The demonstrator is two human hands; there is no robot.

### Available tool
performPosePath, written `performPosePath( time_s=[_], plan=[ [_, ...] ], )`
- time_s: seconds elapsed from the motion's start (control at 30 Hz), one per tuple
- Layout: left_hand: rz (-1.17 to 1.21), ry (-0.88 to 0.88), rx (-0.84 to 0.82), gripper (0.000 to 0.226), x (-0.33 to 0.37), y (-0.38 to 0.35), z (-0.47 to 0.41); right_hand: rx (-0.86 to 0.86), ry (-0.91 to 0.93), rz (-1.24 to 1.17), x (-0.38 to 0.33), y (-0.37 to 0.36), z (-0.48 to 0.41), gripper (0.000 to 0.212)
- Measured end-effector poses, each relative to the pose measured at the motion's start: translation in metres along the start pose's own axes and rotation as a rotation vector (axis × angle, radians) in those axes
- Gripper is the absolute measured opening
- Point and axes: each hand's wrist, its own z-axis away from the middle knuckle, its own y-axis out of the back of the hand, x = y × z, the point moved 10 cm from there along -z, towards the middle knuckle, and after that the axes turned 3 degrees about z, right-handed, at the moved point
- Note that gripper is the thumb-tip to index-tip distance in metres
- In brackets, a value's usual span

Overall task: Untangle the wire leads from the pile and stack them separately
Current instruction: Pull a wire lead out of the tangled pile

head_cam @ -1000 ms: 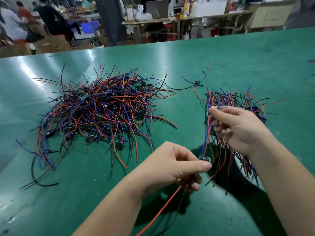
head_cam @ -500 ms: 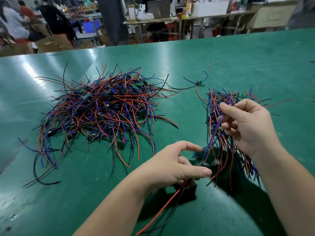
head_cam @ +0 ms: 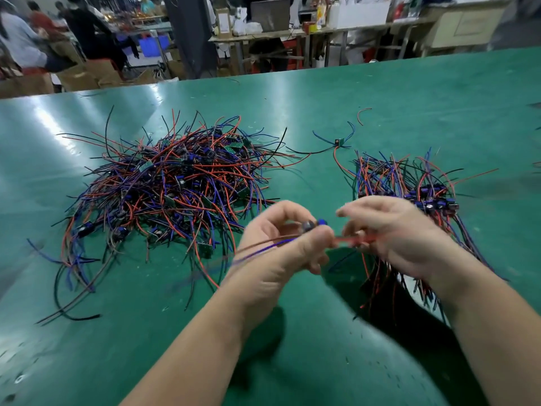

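Between the two sets of fingertips a wire lead is held above the green table — the left hand pinches its small blue-capped component, blue and dark strands trailing over the knuckles, while the blurred right hand curls round its red strand. Beyond the left fingers lies the tangled pile; just behind the right fingers, the sorted stack.

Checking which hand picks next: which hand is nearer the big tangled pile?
Left. The left hand sits just right of the tangled pile; the right hand is farther right, over the sorted stack.
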Motion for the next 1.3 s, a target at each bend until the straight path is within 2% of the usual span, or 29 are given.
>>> performPosePath(
  time_s=[0.03,0.1,0.17,0.23,0.37,0.43,0.57,0.63,0.73,0.8,0.9,1.03,1.1,1.17,1.23,1.27,1.3],
  plan=[
    [-0.030,-0.086,0.090,0.037,0.008,0.010,-0.001,-0.130,0.011,0.022,0.001,-0.018,0.004,0.006],
    [-0.209,-0.224,0.266,0.036,0.022,0.026,0.003,-0.356,0.026,-0.031,0.002,-0.048,0.015,0.024],
    [-0.396,-0.307,0.360,0.033,0.029,0.029,0.009,-0.416,0.055,-0.197,-0.004,-0.061,0.020,0.026],
    [-0.483,-0.311,0.345,0.033,0.026,0.022,0.010,-0.339,0.072,-0.361,-0.010,-0.059,0.017,0.021],
    [-0.536,-0.254,0.189,0.031,0.014,0.008,0.005,-0.136,0.090,-0.443,-0.011,-0.039,0.010,0.006],
    [-0.535,-0.238,0.142,0.028,0.014,0.006,0.003,-0.069,0.101,-0.421,-0.012,-0.026,0.007,0.014],
    [-0.293,0.000,0.240,0.018,-0.008,0.020,0.000,-0.017,0.173,-0.204,-0.015,-0.018,0.006,0.042],
    [-0.271,0.105,0.261,0.028,-0.020,0.022,0.001,0.007,0.198,-0.090,-0.014,-0.021,0.008,0.039],
    [-0.233,0.214,0.257,0.021,-0.033,0.023,0.002,0.052,0.235,-0.048,-0.018,-0.017,0.008,0.018],
    [-0.232,0.310,0.200,0.020,-0.041,0.020,0.004,0.132,0.239,-0.067,-0.024,0.001,0.007,0.020],
    [-0.278,0.480,0.025,0.021,-0.056,0.007,0.013,0.293,0.240,-0.081,-0.031,0.037,0.007,0.024],
    [-0.304,0.558,-0.056,0.023,-0.059,0.004,0.019,0.377,0.217,-0.201,-0.027,0.052,0.006,0.036],
    [-0.335,0.546,-0.038,0.022,-0.055,0.008,0.019,0.379,0.199,-0.387,-0.026,0.055,0.005,0.042],
    [-0.329,0.479,0.063,0.022,-0.049,0.017,0.013,0.444,0.207,-0.512,-0.027,0.065,0.006,0.036],
    [-0.270,0.376,0.225,0.026,-0.039,0.032,0.005,0.503,0.251,-0.449,-0.031,0.068,0.012,0.015],
    [-0.231,0.325,0.299,0.029,-0.035,0.039,0.003,0.466,0.289,-0.356,-0.036,0.061,0.013,0.006],
    [-0.196,0.282,0.357,0.034,-0.031,0.045,0.001,0.377,0.342,-0.226,-0.041,0.046,0.014,0.008]
  ],
)
